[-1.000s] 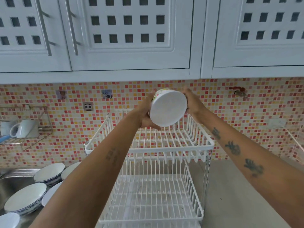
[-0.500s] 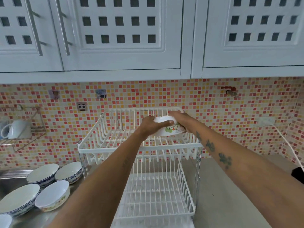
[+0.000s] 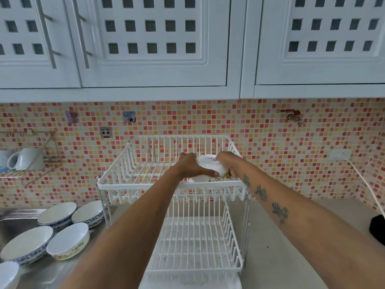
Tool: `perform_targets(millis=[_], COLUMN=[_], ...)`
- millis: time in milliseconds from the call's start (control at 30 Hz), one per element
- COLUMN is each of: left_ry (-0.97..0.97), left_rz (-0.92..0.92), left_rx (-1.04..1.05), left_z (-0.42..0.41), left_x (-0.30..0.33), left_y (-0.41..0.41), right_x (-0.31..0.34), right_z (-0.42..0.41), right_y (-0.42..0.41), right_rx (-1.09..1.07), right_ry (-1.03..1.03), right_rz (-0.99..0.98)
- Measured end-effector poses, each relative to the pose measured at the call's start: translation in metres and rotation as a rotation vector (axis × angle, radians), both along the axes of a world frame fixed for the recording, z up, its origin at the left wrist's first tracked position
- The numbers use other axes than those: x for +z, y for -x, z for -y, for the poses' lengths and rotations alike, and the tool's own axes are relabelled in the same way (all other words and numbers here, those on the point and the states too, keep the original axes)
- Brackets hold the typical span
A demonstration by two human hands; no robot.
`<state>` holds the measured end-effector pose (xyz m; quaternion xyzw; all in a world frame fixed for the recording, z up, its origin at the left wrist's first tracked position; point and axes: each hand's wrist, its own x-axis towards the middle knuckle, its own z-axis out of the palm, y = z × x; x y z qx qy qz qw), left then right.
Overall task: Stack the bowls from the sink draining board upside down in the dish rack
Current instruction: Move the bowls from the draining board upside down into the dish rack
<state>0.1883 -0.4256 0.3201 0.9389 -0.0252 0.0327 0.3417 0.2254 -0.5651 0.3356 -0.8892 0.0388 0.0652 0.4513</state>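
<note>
A white bowl (image 3: 210, 166) with a cartoon print sits upside down on the front right of the top tier of the white wire dish rack (image 3: 133, 184). My left hand (image 3: 190, 166) grips its left side and my right hand (image 3: 228, 162) its right side. Several more bowls stand upright on the steel draining board (image 3: 48, 272) at the lower left: two blue-patterned ones (image 3: 57, 214) (image 3: 88, 212) at the back, a large blue-patterned one (image 3: 26, 244), a green-printed one (image 3: 67, 243) and a white one (image 3: 7, 274) cut off by the frame edge.
The rack's lower tier (image 3: 195, 245) holds nothing. White wall cupboards (image 3: 154, 42) hang overhead. A wall shelf with a white mug (image 3: 25, 159) is at the left. A tap (image 3: 293, 116) juts from the mosaic wall. A white cable (image 3: 368, 184) and a dark object (image 3: 378, 229) lie at the right.
Both hands turned the bowl over from held up at the wall and lowered it upside down onto the rack's top tier. The camera tilted down slightly.
</note>
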Motion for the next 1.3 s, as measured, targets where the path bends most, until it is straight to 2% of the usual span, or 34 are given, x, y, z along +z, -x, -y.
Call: perform_targets(millis=[67, 133, 333, 433, 667, 967, 1133, 1300], left_ry=[-0.007, 0.017, 0.155, 0.202, 0.143, 0.051, 0.058, 0.07], left_rz=[-0.009, -0.007, 0.012, -0.001, -0.116, -0.183, -0.176, -0.115], left_rx=[-0.017, -0.027, 0.001, 0.022, 0.027, -0.021, -0.019, -0.001], left_z=[0.001, -0.001, 0.003, 0.008, 0.011, 0.006, 0.006, -0.01], left_x=[-0.001, -0.005, -0.001, 0.002, -0.002, -0.002, 0.006, 0.02], left_y=[0.001, -0.003, -0.009, -0.015, -0.024, -0.024, -0.004, 0.01], right_x=[-0.003, -0.005, -0.002, -0.003, -0.015, -0.017, -0.017, -0.004], right_z=[0.003, 0.004, -0.002, -0.002, -0.005, -0.006, -0.004, -0.008], right_y=[-0.002, -0.002, -0.01, -0.013, -0.02, -0.026, -0.019, -0.01], right_rx=[0.053, 0.071, -0.036, -0.002, 0.141, 0.17, 0.173, 0.077], right_ry=[0.041, -0.002, 0.097, 0.123, 0.33, 0.376, 0.335, 0.322], right_rz=[0.042, 0.039, 0.154, 0.237, 0.183, 0.157, 0.208, 0.393])
